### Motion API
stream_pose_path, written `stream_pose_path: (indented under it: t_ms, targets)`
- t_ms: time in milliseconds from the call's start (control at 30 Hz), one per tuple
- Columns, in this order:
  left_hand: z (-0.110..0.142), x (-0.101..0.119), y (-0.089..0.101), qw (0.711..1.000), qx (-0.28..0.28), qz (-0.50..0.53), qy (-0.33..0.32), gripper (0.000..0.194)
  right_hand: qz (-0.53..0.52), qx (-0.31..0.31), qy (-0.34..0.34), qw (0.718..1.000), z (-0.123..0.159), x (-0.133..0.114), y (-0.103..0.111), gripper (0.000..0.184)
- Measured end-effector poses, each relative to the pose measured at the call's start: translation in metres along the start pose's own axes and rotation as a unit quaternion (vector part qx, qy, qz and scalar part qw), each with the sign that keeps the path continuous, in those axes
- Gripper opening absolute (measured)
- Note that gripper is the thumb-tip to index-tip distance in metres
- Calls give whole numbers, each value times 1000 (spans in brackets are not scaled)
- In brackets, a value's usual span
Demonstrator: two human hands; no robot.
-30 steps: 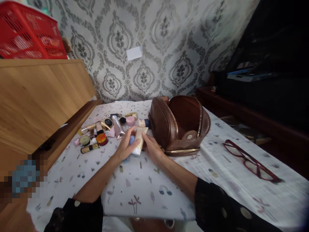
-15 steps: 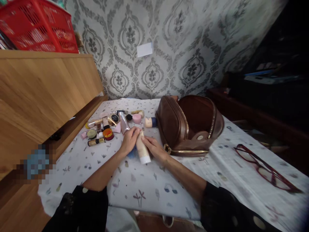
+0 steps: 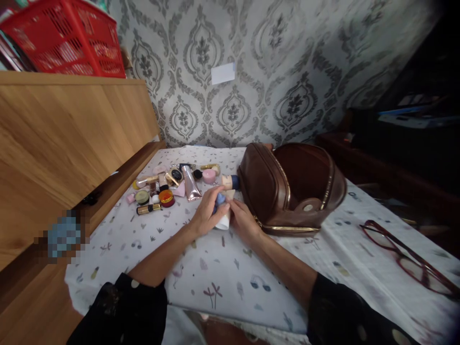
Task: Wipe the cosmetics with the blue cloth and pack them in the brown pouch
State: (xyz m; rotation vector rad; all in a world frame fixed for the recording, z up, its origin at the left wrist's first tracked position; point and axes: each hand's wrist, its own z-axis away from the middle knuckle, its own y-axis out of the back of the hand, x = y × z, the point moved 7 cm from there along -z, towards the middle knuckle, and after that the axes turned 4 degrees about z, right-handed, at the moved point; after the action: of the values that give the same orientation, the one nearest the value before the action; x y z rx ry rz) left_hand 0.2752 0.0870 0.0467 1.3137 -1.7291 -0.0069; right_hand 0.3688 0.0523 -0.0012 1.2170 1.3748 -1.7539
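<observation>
A cream-coloured cosmetic tube [image 3: 224, 222] with a white cap end is held between my hands over the middle of the table. My right hand [image 3: 244, 221] grips its right side with bent fingers. My left hand [image 3: 208, 213] curls around a small blue cloth [image 3: 219, 202], pressed against the tube; much of both is hidden by the fingers. Just beyond my left hand lies a shiny pink tube [image 3: 190, 183]. A beige bottle with a dark blue cap [image 3: 230, 181] lies behind the hands, close to the open brown cosmetic bag [image 3: 266, 187].
Several small cosmetics, among them an orange-red jar [image 3: 166, 198], a gold-and-black tube [image 3: 148, 209] and a pink jar [image 3: 209, 176], lie at the left. Red-framed glasses [image 3: 409, 261] rest at the right. A wooden cabinet [image 3: 75, 124] with a red basket [image 3: 82, 43] borders the left.
My left hand has shifted its hold, and the blue cloth now shows on the tube instead of below my hand. The tube is more covered by fingers. The view has shifted slightly.
</observation>
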Motion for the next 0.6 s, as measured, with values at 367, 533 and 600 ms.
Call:
stream_pose_path:
  t_ms: [367,533,600]
  targets:
    - [-4,-22,11,997,10,15,79,35,112,-2,122,986,-4,-9,5,48]
    - [-2,-17,4,995,-51,50,71,64,59,81,116,988,-19,-3,19,53]
    - [-2,-19,2,995,-59,48,65,69,39,95,96,990,-26,1,23,52]
